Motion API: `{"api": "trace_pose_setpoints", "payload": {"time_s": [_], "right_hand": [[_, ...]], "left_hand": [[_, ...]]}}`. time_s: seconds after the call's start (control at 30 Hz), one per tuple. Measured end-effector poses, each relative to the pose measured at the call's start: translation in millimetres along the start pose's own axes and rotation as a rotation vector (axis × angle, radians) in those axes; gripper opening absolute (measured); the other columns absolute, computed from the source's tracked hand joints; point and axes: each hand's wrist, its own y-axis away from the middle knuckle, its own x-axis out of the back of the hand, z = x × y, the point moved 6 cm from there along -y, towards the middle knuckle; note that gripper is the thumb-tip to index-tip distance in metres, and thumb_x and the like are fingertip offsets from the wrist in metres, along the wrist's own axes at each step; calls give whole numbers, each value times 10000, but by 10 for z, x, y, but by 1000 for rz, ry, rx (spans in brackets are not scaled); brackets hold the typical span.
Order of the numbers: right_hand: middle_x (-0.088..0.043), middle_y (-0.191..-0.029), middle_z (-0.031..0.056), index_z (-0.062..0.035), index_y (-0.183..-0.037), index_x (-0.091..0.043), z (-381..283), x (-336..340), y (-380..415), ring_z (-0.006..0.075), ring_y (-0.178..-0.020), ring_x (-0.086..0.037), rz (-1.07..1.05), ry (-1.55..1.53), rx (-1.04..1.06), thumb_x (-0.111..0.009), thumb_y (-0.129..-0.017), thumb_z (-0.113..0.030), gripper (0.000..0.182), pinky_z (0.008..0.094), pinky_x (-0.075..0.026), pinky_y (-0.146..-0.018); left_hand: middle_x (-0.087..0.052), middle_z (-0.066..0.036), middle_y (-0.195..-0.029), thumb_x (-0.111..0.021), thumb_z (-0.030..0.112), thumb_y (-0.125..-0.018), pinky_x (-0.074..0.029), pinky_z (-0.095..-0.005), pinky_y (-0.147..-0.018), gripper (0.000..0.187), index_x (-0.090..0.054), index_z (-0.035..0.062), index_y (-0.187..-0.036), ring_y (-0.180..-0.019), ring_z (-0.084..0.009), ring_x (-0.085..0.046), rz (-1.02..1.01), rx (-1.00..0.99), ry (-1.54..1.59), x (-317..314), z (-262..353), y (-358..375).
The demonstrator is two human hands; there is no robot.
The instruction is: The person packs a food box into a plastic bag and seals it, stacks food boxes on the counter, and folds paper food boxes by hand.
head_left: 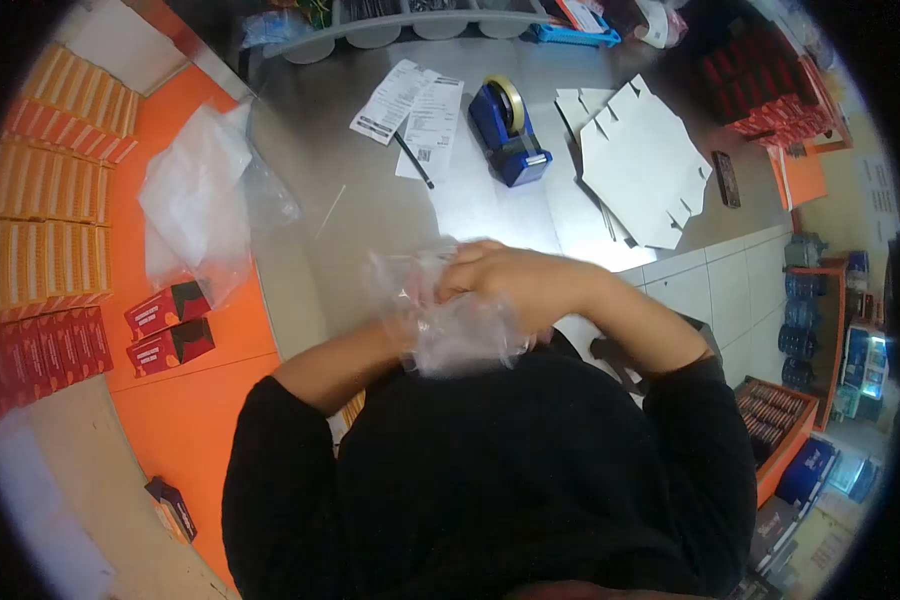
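Close to my chest, over the front edge of the steel table, is a crumpled clear plastic bag. My right hand reaches across it from the right, fingers bent and closed on its upper part. From the left my left hand comes in under the plastic; its fingers are covered by the bag and my right hand. Whether anything lies inside the bag cannot be made out. Beyond my hands, a blue tape dispenser stands on the table, with printed paper slips and a dark pen to its left.
White cardboard pieces lie stacked at the right, near a small dark box. On the orange surface are loose plastic bags, red-and-black boxes and rows of orange-white boxes. A grey divided tray borders the back.
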Motion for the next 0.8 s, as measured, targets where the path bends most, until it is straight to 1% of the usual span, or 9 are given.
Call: {"api": "trace_pose_setpoints", "payload": {"time_s": [0.03, 0.1, 0.17, 0.3, 0.43, 0.57, 0.67, 0.77, 0.8], "right_hand": [[-543, -1091, 120, -69, -956, -640, 122, -46, 21, 321, -1064, -503, -242, -376, -50, -760, -570, -295, 463, 402, -357, -955], [-614, -1014, 121, -48, -987, -631, 357, 51, 32, 247, -1005, -553, -279, -916, 50, -725, -705, -409, 467, 348, -404, -880], [-631, -968, 111, -45, -988, -630, 858, 84, -138, 220, -967, -569, 58, -809, -425, -702, -731, -338, 397, 341, -427, -841], [-636, -941, 106, -34, -994, -623, 1168, -586, -513, 191, -922, -580, -328, -559, -319, -655, -764, -249, 316, 320, -443, -818], [-616, -904, 72, -19, -1015, -560, 1417, 92, -235, 158, -780, -586, 574, -1001, -541, -585, -768, -68, 253, 289, -481, -742], [-569, -927, 147, -34, -973, -581, 593, 82, -40, 198, -854, -576, 1083, -183, -439, -657, -762, -94, 232, 328, -464, -776], [-580, -883, 113, -48, -918, -603, 390, -92, -48, 200, -829, -576, 906, -551, -323, -669, -758, -115, 186, 328, -454, -746], [-605, -800, 76, -62, -806, -653, 565, 183, -262, 218, -820, -578, 604, -500, -195, -671, -770, -178, 123, 330, -444, -741], [-575, -882, 48, -86, -933, -617, 535, 431, -389, 156, -822, -546, 629, -279, -195, -633, -799, -197, 174, 280, -427, -690]], "left_hand": [[-581, -125, -1036, -539, 266, -842, -453, -393, -810, 311, -569, 76, -1087, -928, -258, -566, 7, 44, 10, -104, 7, -40], [-584, -125, -1020, -535, 266, -841, -456, -393, -795, 307, -571, 77, -1080, -909, -261, -570, 21, 133, 33, -309, 26, -104], [-587, -125, -1003, -531, 267, -841, -459, -393, -780, 302, -574, 78, -1073, -891, -264, -574, 45, 178, 56, -364, 43, -169], [-593, -126, -970, -523, 268, -840, -465, -393, -750, 294, -579, 80, -1059, -854, -271, -581, 104, 197, 89, -183, 72, -176], [-600, -126, -937, -516, 270, -838, -471, -393, -720, 287, -584, 82, -1045, -818, -277, -589, 178, 362, -105, 484, -103, -103], [-606, -127, -904, -508, 271, -837, -476, -394, -690, 280, -589, 85, -1031, -781, -284, -596, -63, 916, -420, 1078, -173, 36], [-607, -58, -759, -461, 226, -897, -481, -302, -535, 233, -597, 61, -990, -667, -169, -606, 907, 1061, 407, 1525, -420, 663], [-594, -92, -739, -487, 190, -849, -461, -316, -601, 192, -616, 75, -934, -670, -207, -591, -8, 1030, -524, 1587, -265, 646], [-592, -98, -739, -509, 185, -809, -445, -324, -632, 165, -623, 89, -879, -685, -219, -584, 142, 735, -43, 1361, -105, 668]]}}
